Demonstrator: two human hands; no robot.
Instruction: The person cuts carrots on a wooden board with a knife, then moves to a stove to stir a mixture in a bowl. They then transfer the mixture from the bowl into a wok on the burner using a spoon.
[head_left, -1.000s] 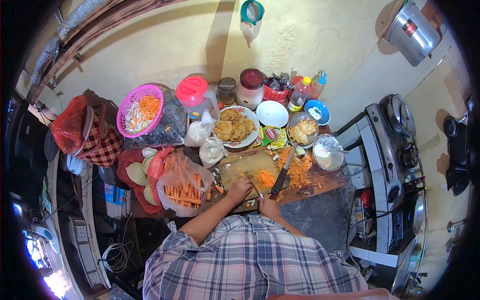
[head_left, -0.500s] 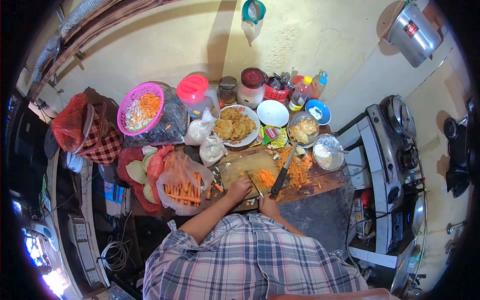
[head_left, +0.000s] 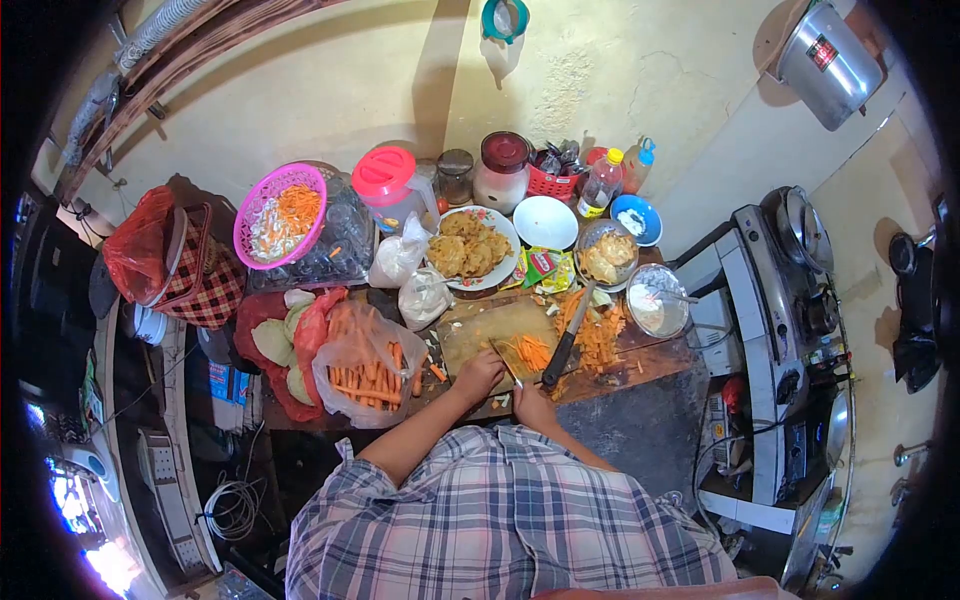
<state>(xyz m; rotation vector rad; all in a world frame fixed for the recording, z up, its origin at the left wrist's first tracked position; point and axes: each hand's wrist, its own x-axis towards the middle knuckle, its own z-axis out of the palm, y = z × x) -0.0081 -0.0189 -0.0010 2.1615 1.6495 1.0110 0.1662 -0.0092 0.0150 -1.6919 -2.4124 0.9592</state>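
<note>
Watching from far through the head camera, I judged the step in hand to be the slicing of carrot into thin sticks on the cutting board [head_left: 475, 328]. The right hand [head_left: 535, 406] was closed around the handle of a small knife [head_left: 508, 364]. Its thin blade pointed away from the body and to the left, across the near part of the board. The left hand [head_left: 480, 376] lay just beside the blade, with its fingers curled down on the board. I could not tell if they pressed a piece of carrot, because the hand itself hid what was below.

To do this step well, I thought the left fingertips should be tucked back, with the knuckles guiding the flat of the blade. The cuts should be short and even, so that the piece does not roll.

The carrot sticks [head_left: 532, 352] lay in a small heap on the board, just right of the blade and beyond the right hand. They were near to both hands but no finger touched them. A large knife [head_left: 567, 340] with a black handle rested beside this heap, and shredded carrot [head_left: 602, 340] was piled further right. The bag of carrots [head_left: 365, 372] stood to the left of the left hand, apart from it.
</note>
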